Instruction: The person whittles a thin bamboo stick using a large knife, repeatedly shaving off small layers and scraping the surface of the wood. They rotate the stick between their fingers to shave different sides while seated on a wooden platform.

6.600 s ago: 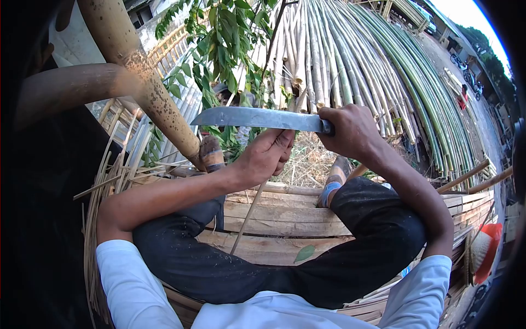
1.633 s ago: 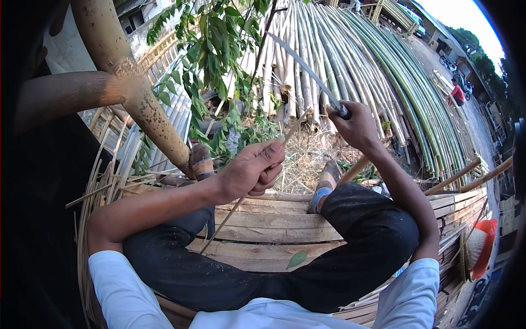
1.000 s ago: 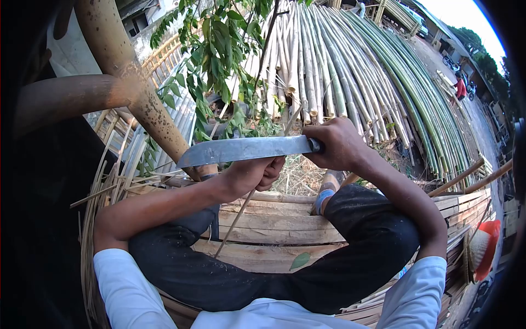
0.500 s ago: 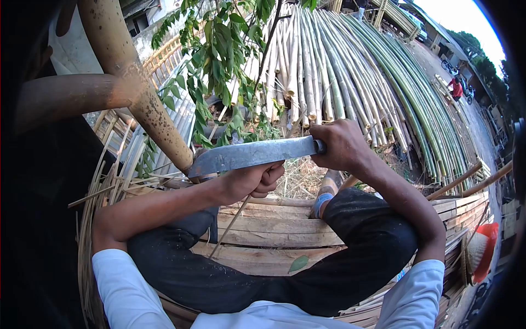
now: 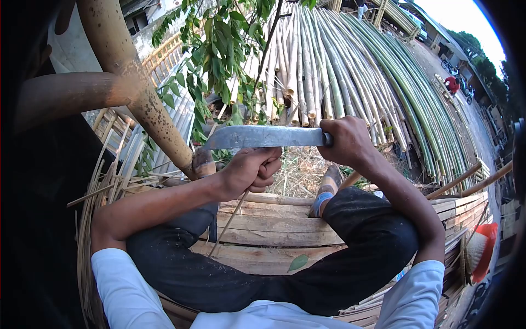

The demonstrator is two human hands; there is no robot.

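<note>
Machete [image 5: 263, 136] count: one, its handle wrapped in the right hand [image 5: 348, 140], fingers curled firmly round it. Blade's roughly level, tip off to the left, sitting across the top of the left hand [image 5: 252, 172]. That left hand is closed too, thumb pressed over curled fingers, gripping one thin bamboo strip [image 5: 227, 226] – the lower length slants down between the thighs, over the split-bamboo slats [image 5: 274, 237] of the seat. Can't tell if the edge is actually touching the strip, since the blade covers that bit.

Around that: two feet up front, left foot [image 5: 204, 163] and right foot [image 5: 329, 189], one loose green leaf [image 5: 298, 263] on the slats, one thick speckled bamboo post [image 5: 159, 120] leaning on the left, and one orange-and-straw hat [image 5: 482, 252] over right. Bamboo poles [image 5: 339, 71] ahead – dozens, way too many to count. One person in red [image 5: 452, 84] far off.
</note>
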